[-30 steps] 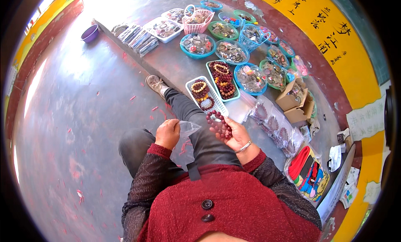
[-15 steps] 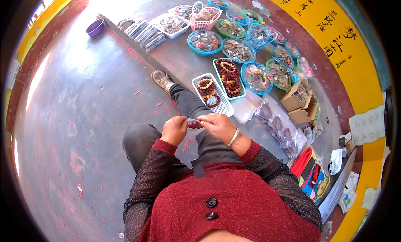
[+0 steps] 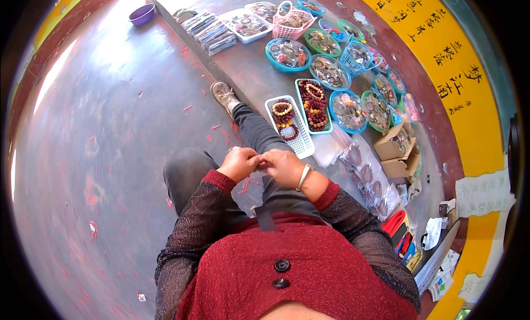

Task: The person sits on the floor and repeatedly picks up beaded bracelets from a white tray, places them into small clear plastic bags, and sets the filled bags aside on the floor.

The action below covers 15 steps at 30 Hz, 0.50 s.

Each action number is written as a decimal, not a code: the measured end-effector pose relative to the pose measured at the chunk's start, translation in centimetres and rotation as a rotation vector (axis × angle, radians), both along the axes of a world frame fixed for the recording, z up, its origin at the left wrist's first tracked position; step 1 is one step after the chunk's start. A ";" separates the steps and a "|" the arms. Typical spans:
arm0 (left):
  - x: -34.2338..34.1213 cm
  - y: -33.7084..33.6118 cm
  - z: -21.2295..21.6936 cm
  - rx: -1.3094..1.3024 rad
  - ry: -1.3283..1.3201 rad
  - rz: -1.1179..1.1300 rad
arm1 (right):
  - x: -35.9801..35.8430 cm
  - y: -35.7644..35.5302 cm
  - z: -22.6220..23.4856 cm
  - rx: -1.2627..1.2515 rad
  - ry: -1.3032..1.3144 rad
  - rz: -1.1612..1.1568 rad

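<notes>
My left hand [image 3: 239,164] and my right hand [image 3: 283,168] meet fingertip to fingertip above my lap. Both are closed in a pinch on a dark red bead bracelet [image 3: 265,165], of which only a small patch shows; my fingers cover the rest. Just beyond my right hand lies a white plastic basket [image 3: 302,145] with dark red and cream bead bracelets [image 3: 284,111] in it. Beside it a pale green basket [image 3: 321,131] holds more dark red bracelets [image 3: 315,107]. Flat clear plastic bags [image 3: 324,147] lie next to these baskets.
Round blue basins [image 3: 289,70] and baskets of packaged goods crowd the floor ahead and right. Bagged bracelets [image 3: 364,174] and open cardboard boxes [image 3: 391,149] lie to the right. A purple basin [image 3: 142,15] stands far left. Red scraps [image 3: 187,107] dot the floor.
My hands have come together, and the row of dark red beads seen between them is now mostly hidden by my fingers. The view has shifted slightly.
</notes>
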State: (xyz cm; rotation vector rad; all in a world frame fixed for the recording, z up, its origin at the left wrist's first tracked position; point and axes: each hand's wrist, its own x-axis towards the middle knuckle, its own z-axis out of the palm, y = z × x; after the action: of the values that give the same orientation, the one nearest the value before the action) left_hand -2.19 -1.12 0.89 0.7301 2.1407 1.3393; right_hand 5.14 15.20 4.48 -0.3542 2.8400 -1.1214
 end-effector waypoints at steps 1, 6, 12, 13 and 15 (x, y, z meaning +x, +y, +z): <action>0.0 0.0 0.2 0.006 -0.047 0.009 | -0.1 0.1 0.0 -0.007 -0.018 -0.006; -0.1 -0.2 1.4 0.086 -0.343 0.074 | -0.3 0.2 0.0 -0.038 0.041 0.000; -0.2 -0.5 2.2 0.159 -0.419 0.086 | -0.2 0.3 0.5 -0.033 0.021 -0.012; -0.2 -0.5 2.2 0.156 -0.416 0.088 | -0.1 0.1 0.9 -0.041 -0.011 -0.042; -0.3 -0.6 2.1 0.147 -0.405 0.088 | 0.2 -0.2 1.7 -0.053 0.009 -0.068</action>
State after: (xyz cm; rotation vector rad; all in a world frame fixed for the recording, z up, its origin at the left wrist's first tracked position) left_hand -2.49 -1.69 2.94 0.3791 1.7835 1.5524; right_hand 5.36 15.03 6.19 -0.2686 2.8548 -1.2117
